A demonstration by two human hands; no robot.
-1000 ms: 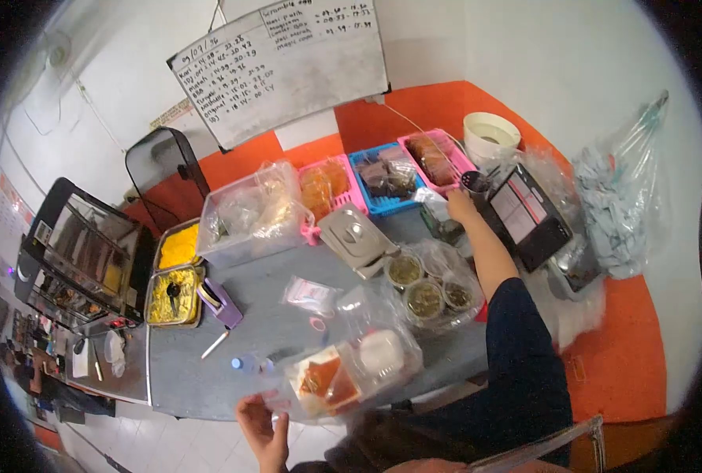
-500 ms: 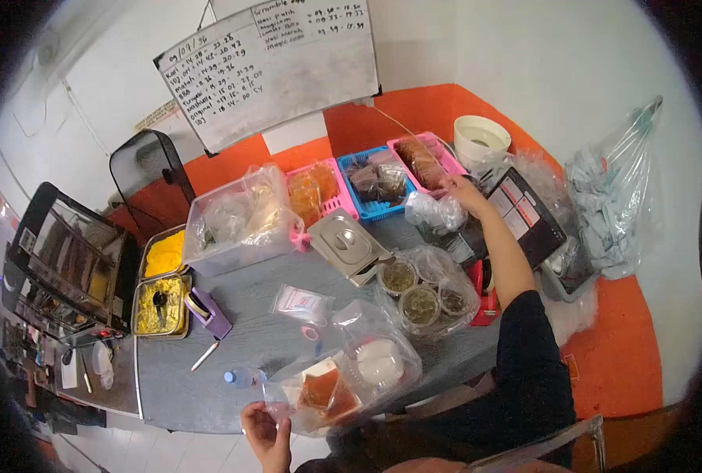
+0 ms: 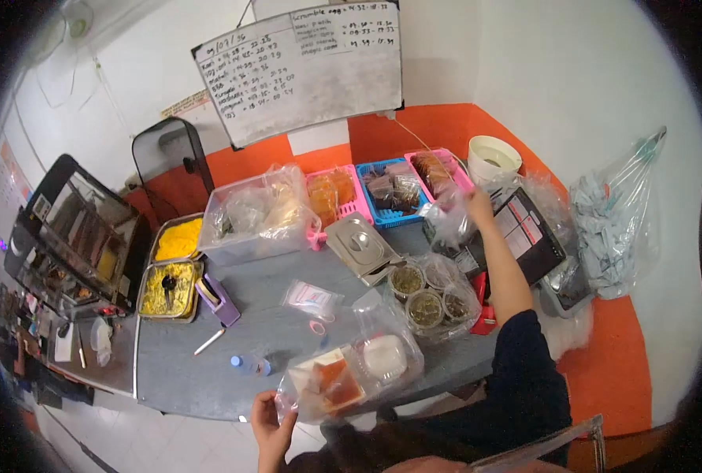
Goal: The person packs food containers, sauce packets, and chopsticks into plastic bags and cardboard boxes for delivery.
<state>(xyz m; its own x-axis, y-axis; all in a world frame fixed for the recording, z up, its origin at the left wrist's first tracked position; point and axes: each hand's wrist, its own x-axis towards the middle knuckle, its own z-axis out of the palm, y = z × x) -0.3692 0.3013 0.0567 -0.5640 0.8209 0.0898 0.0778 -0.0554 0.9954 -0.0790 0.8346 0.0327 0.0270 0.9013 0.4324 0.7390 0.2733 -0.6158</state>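
Observation:
At the table's front edge, my left hand (image 3: 272, 422) pinches the corner of a clear plastic bag (image 3: 300, 394). A flat orange-red sachet (image 3: 339, 385) and a white lidded tub (image 3: 385, 357) show through the plastic. My right hand (image 3: 479, 209) reaches to the back right, its fingers closed on a crumpled clear plastic bag (image 3: 449, 214), in front of a pink basket (image 3: 463, 180) of brown sachets (image 3: 433, 171). The fingertips of this hand are partly hidden. Below it, a bag of round tubs with greenish contents (image 3: 426, 308) stands on the table.
A black tablet (image 3: 524, 236) leans beside my right forearm. Metal lid (image 3: 360, 243), blue basket (image 3: 393, 214), clear bin (image 3: 248, 251) and yellow food trays (image 3: 166, 296) line the back and left. A tape dispenser (image 3: 219, 301), marker (image 3: 208, 341) and small bottle (image 3: 250, 364) lie nearer.
My right hand has drawn slightly down from the pink basket, and the crumpled bag now stretches up to it. My left hand keeps its hold on the bag corner. The camera view has shifted.

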